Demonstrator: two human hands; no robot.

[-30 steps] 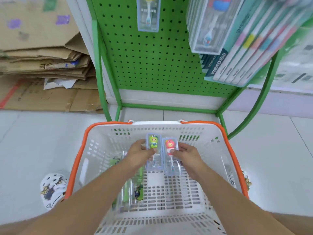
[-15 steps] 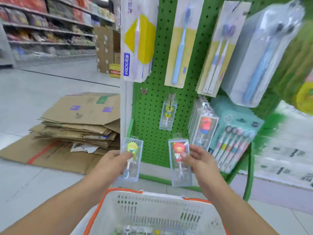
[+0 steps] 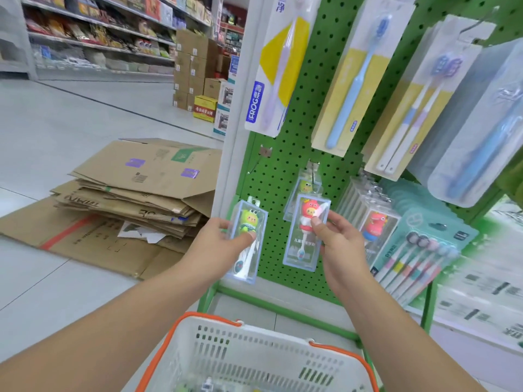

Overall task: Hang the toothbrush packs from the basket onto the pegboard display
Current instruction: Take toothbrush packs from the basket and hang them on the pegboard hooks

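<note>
My left hand (image 3: 218,244) grips a clear toothbrush pack with a green frog figure (image 3: 246,239), held upright at the left edge of the green pegboard (image 3: 280,168). My right hand (image 3: 336,239) grips a clear pack with a red figure (image 3: 307,230), raised in front of the board just below a hanging frog pack (image 3: 307,186) on a peg. The white basket with an orange rim (image 3: 254,357) sits below my arms, with a few packs showing at its bottom.
Larger toothbrush packs (image 3: 353,72) hang across the board's upper rows, and a row of red-figure packs (image 3: 376,224) and a multi-brush pack (image 3: 418,250) hang at the right. Flattened cardboard (image 3: 135,190) lies on the floor to the left. Store shelves (image 3: 93,35) stand behind.
Both hands lifted the two packs out of the basket and up to the pegboard. The red pack now sits closer to the hanging frog pack.
</note>
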